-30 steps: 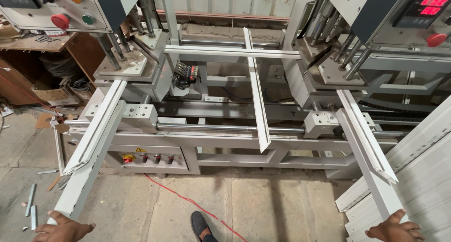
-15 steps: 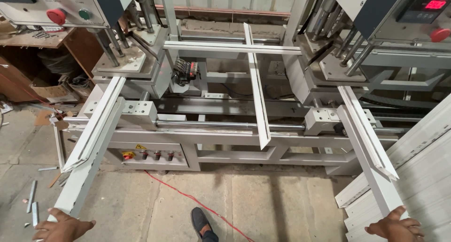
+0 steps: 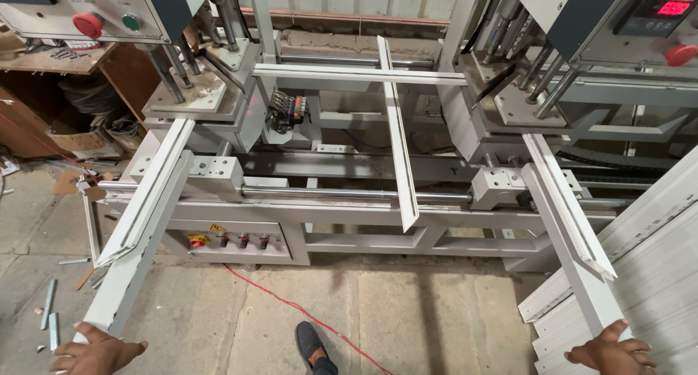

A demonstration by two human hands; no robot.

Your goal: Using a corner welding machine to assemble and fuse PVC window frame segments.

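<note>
The left hand [image 3: 98, 352] grips the near end of the left support arm [image 3: 142, 237] of the welding machine [image 3: 349, 193]; the right hand [image 3: 611, 354] clasps the near end of the right support arm [image 3: 567, 244]. Both hands sit where they were a second ago, fingers curled over the ends; only the view has tipped slightly downward. The white profile frame [image 3: 396, 142] lies unmoved across the machine's middle, its mullion pointing near. A black shoe [image 3: 311, 346] stands beside a red cable [image 3: 291, 302].
</note>
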